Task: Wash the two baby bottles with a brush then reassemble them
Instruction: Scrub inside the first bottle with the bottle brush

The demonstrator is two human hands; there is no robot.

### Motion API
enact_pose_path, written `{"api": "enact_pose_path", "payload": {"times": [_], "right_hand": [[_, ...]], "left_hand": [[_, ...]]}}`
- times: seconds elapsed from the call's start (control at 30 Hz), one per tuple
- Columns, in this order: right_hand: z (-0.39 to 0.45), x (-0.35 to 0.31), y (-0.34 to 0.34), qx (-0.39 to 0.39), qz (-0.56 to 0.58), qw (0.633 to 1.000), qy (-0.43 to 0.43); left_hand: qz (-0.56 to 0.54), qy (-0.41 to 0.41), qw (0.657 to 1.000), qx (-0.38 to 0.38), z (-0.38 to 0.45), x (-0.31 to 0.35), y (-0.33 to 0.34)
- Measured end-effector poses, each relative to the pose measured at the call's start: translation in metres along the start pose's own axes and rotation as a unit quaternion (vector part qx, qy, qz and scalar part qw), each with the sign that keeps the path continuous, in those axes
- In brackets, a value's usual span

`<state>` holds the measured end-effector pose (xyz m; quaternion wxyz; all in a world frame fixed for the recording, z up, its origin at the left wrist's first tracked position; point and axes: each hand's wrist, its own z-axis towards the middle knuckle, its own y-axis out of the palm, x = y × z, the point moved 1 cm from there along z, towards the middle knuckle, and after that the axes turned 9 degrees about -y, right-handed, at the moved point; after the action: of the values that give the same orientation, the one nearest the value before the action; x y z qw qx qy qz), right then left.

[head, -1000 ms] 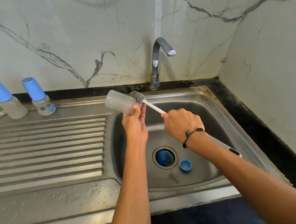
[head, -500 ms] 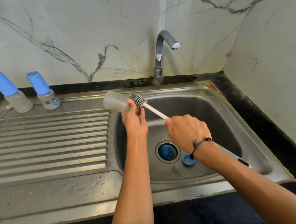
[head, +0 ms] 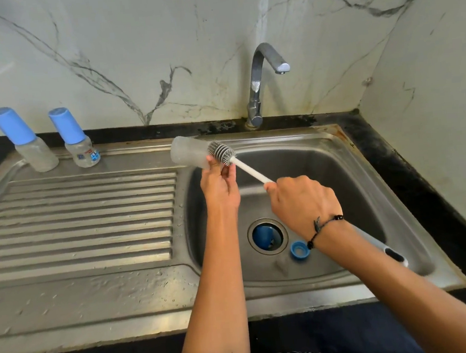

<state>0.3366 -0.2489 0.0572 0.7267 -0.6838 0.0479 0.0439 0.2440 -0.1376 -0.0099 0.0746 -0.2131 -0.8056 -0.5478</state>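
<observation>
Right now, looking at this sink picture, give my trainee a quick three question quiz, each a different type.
1. True or false: the grey bristle brush head sits fully inside the clear plastic bottle body.
2. Which hand grips the brush's white handle?
3. The small blue screw ring lies: A) on the drainboard B) in the steel sink basin C) on the tap.

Key: 1 false, it is mostly outside the mouth. 2 the right hand; the left hand holds the bottle. 3 B.
</observation>
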Motion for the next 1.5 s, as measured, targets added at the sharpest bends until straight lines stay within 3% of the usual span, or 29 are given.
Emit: {"api": "enact_pose_path", "payload": {"times": [0.5,0.6,0.73,0.97,1.23,1.5], "right_hand": [[0.016,-0.015,0.013,0.0,0.048,0.999,0.024],[0.024,-0.013,0.006,0.017,0.056,0.998,0.036],[0.033,-0.009,-0.006,0.017,0.037,0.998,0.041],[0.003,-0.018,0.005,-0.006,0.022,1.0,0.005],[0.033,-0.001,-0.006,0.003,0.007,0.999,0.044],[0.009,-0.006,0.002,-0.03,0.018,0.999,0.035]], "left_hand": [[-0.056,0.058,0.996,0.041,0.001,-0.005,0.001],[-0.026,0.064,0.998,0.016,0.001,-0.005,0.004],[-0.016,0.012,0.998,-0.06,-0.002,-0.002,0.008],[-0.035,0.022,0.999,-0.002,0.003,0.004,-0.003],[0.025,-0.006,0.995,-0.094,-0.005,-0.007,0.009],[0.074,0.037,0.996,0.016,0.005,-0.005,-0.004]]}}
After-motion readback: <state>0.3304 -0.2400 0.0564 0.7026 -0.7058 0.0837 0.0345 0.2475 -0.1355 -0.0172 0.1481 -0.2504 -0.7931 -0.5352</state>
